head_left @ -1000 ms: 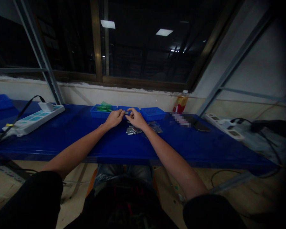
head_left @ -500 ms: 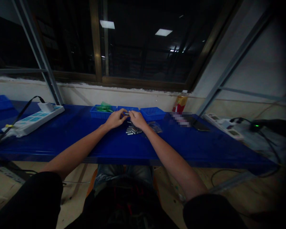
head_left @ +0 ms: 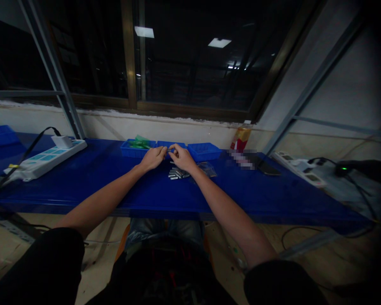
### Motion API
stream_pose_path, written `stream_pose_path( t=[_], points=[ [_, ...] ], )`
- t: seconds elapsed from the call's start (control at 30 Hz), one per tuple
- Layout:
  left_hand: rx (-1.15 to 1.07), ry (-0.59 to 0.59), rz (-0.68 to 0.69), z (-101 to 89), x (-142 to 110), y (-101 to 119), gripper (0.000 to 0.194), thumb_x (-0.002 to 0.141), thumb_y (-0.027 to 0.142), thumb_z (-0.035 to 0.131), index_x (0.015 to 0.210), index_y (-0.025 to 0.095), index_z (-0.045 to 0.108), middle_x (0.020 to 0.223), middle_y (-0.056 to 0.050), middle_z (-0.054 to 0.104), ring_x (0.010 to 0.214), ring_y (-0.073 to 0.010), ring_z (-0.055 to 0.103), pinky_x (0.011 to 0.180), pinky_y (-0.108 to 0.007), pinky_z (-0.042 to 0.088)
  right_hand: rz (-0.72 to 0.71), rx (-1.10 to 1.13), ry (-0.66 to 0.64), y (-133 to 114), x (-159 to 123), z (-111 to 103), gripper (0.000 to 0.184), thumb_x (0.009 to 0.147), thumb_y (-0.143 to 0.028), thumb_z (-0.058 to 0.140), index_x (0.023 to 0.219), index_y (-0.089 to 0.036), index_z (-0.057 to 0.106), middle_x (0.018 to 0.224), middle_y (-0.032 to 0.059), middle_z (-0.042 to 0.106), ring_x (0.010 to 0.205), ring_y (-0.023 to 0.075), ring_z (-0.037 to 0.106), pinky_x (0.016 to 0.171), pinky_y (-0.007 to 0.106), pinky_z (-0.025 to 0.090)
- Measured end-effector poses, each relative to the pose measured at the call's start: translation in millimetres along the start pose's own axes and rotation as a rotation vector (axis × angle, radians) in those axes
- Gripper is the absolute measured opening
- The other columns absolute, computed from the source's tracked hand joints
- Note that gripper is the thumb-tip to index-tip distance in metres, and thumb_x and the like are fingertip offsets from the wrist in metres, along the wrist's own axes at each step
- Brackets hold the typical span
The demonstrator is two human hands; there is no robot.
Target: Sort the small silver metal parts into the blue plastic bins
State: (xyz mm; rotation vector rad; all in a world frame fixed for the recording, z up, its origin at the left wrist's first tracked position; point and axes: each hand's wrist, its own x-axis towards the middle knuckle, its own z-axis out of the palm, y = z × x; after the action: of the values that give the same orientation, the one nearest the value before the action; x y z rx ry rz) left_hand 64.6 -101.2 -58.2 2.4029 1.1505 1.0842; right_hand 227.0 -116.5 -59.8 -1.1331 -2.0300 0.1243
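Observation:
My left hand (head_left: 153,158) and my right hand (head_left: 181,157) meet fingertip to fingertip above the blue table (head_left: 108,182). Between them sits a small metallic piece (head_left: 169,150), mostly covered by the fingers and too small to name. Both hands are closed in a pinch around it. Just below my right hand lies a pile of small silvery metal pieces (head_left: 177,173). Beside that pile, to the right, are clear plastic bags (head_left: 208,170), partly behind my right wrist.
Behind the hands stand blue bins (head_left: 204,151), the left one holding green plastic (head_left: 140,142). A power strip (head_left: 47,160) lies at left. On the right are a red-and-yellow package (head_left: 240,139), a phone (head_left: 269,168) and another power strip (head_left: 300,169) with cables.
My fingers have shifted around the small piece: the left fingers have drawn closer together, while the right thumb and forefinger now form a more visible pinch. The pile looks the same.

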Motion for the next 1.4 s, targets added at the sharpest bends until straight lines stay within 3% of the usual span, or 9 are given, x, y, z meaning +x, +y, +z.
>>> stream_pose_path(
  t=[0.17, 0.37, 0.5, 0.6, 0.7, 0.93, 1.13, 1.27, 1.4],
  points=[
    [0.033, 0.012, 0.027, -0.7, -0.8, 0.6, 0.044, 0.091, 0.042, 0.026, 0.077, 0.015, 0.058, 0.066, -0.004, 0.062, 0.063, -0.0157, 0.057, 0.061, -0.025, 0.04, 0.022, -0.07, 0.026, -3.2, 0.4, -1.3, 0.021, 0.085, -0.032, 0.043, 0.086, -0.018, 0.057, 0.061, -0.0016, 0.055, 0.058, 0.0115, 0.049, 0.056, 0.022, 0.032],
    [0.04, 0.053, 0.126, 0.7, -2.3, 2.5, 0.031, 0.085, 0.033, 0.044, 0.11, 0.017, 0.051, 0.071, -0.001, 0.061, 0.061, -0.0139, 0.056, 0.058, -0.023, 0.039, 0.058, -0.149, 0.058, -3.7, 2.5, -4.1, 0.031, 0.089, -0.033, 0.036, 0.068, -0.018, 0.053, 0.06, 0.0008, 0.055, 0.061, 0.0127, 0.05, 0.058, 0.024, 0.03],
    [0.066, 0.062, 0.13, -0.7, -1.9, 3.3, 0.026, 0.087, 0.032, 0.041, 0.104, 0.018, 0.055, 0.067, 0.0, 0.061, 0.059, -0.0139, 0.055, 0.058, -0.023, 0.038, 0.047, -0.101, 0.055, -3.8, 1.7, -3.0, 0.035, 0.09, -0.034, 0.032, 0.068, -0.018, 0.053, 0.059, 0.0004, 0.053, 0.06, 0.0123, 0.05, 0.058, 0.024, 0.031],
    [0.084, 0.079, 0.084, -2.7, -1.1, 4.4, 0.03, 0.089, 0.035, 0.036, 0.087, 0.017, 0.059, 0.068, -0.003, 0.062, 0.062, -0.0153, 0.056, 0.06, -0.024, 0.038, 0.054, -0.049, 0.07, -5.6, -0.3, -2.5, 0.026, 0.087, -0.037, 0.039, 0.089, -0.017, 0.056, 0.06, -0.0022, 0.052, 0.057, 0.0115, 0.049, 0.057, 0.023, 0.032],
    [0.083, 0.071, 0.042, -3.8, -0.3, 4.8, 0.04, 0.091, 0.037, 0.029, 0.072, 0.016, 0.057, 0.065, -0.004, 0.062, 0.061, -0.0157, 0.057, 0.06, -0.025, 0.038, 0.024, -0.023, 0.069, -6.9, -1.5, -2.9, 0.031, 0.081, -0.033, 0.05, 0.108, -0.018, 0.051, 0.059, -0.005, 0.05, 0.055, 0.0107, 0.047, 0.057, 0.022, 0.034],
    [0.019, 0.027, 0.036, -3.3, -0.4, 3.1, 0.046, 0.091, 0.04, 0.025, 0.073, 0.015, 0.059, 0.063, -0.004, 0.062, 0.061, -0.0154, 0.057, 0.061, -0.025, 0.04, -0.016, -0.045, 0.055, -5.1, 0.5, -1.8, 0.02, 0.086, -0.032, 0.042, 0.088, -0.018, 0.056, 0.059, -0.0031, 0.051, 0.057, 0.011, 0.047, 0.058, 0.022, 0.033],
    [-0.016, 0.043, 0.109, -1.9, -2.7, 4.8, 0.033, 0.084, 0.038, 0.045, 0.109, 0.016, 0.052, 0.07, -0.001, 0.062, 0.06, -0.0142, 0.057, 0.057, -0.023, 0.041, 0.042, -0.144, 0.064, 0.1, 2.2, -0.3, 0.033, 0.091, -0.032, 0.031, 0.068, -0.019, 0.05, 0.06, 0.0009, 0.053, 0.06, 0.0129, 0.049, 0.058, 0.024, 0.03],
    [-0.014, 0.002, 0.17, 0.7, -2.6, 3.1, 0.031, 0.081, 0.035, 0.05, 0.106, 0.016, 0.053, 0.072, -0.001, 0.062, 0.06, -0.0134, 0.057, 0.059, -0.023, 0.042, 0.062, -0.156, 0.079, 2.0, 3.3, 1.1, 0.034, 0.091, -0.032, 0.029, 0.068, -0.019, 0.05, 0.062, 0.0017, 0.054, 0.061, 0.0135, 0.05, 0.059, 0.025, 0.031],
    [0.06, 0.053, 0.133, 0.5, -2.1, 2.6, 0.027, 0.084, 0.035, 0.045, 0.1, 0.017, 0.057, 0.069, -0.002, 0.063, 0.06, -0.0142, 0.056, 0.058, -0.023, 0.04, 0.054, -0.121, 0.068, 0.3, 2.6, 1.7, 0.035, 0.091, -0.034, 0.03, 0.068, -0.019, 0.051, 0.061, 0.0009, 0.053, 0.059, 0.013, 0.049, 0.058, 0.025, 0.031]
  ],
)
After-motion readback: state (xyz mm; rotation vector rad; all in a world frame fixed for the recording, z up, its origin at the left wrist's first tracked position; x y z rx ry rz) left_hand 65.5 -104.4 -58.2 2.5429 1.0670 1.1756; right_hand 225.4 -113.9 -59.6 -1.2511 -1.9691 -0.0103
